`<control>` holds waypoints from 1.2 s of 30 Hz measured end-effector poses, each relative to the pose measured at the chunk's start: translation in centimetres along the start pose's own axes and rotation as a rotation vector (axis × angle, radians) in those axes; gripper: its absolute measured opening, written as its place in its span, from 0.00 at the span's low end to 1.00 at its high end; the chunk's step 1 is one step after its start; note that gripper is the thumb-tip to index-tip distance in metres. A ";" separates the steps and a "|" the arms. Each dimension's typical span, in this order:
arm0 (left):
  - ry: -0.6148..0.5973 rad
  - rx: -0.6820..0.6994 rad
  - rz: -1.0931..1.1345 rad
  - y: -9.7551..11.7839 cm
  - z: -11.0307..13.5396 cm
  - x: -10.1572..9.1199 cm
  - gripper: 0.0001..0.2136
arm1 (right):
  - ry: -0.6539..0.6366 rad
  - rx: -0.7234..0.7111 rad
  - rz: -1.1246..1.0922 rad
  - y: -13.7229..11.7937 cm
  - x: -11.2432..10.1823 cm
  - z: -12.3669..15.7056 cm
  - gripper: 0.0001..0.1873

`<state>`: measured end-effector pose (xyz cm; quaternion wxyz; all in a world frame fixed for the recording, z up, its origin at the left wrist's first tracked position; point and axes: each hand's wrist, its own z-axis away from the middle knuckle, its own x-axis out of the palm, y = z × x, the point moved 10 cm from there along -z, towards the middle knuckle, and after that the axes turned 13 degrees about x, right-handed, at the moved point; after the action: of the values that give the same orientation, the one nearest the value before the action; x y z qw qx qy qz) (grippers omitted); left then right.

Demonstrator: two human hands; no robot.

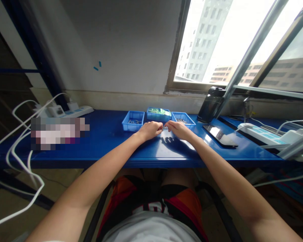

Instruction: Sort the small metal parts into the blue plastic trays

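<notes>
Over the blue table, my left hand (pixel 152 130) and my right hand (pixel 178 129) are close together with their fingers closed in pinches. Between the fingertips shows a small silvery metal piece (pixel 165 127), gripped from both sides; its exact kind is too small to make out. Just behind my left hand stands a blue bin (pixel 130 127) with a few thin metal pieces inside. Another blue bin (pixel 192 125), partly hidden by my right hand, contains many small metal pieces. Between them at the back, a third blue bin (pixel 158 118) holds a green-and-white plastic packet (pixel 159 111).
A black bottle (pixel 210 105) stands by the window, with a dark phone or tablet (pixel 220 135) lying before it. Power strips (pixel 264 133) and white cables are at the right and left. A blurred-out patch (pixel 58 132) covers something on the left.
</notes>
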<state>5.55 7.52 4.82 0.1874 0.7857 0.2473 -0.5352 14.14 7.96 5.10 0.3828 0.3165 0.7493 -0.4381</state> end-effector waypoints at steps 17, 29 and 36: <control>-0.011 -0.083 -0.014 -0.9 0.3 0.0 0.10 | -0.021 0.078 0.071 1.8 0.6 -0.5 0.09; -0.034 -0.124 -0.026 -1.2 0.4 0.2 0.12 | -0.030 0.067 0.080 1.4 0.7 -0.4 0.10; -0.068 -0.156 -0.029 -1.3 0.5 0.5 0.15 | -0.030 0.066 0.070 1.3 0.5 -0.3 0.13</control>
<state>4.54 8.37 4.17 0.2486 0.7463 0.2931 -0.5435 14.82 8.78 4.21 0.3984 0.3485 0.7170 -0.4535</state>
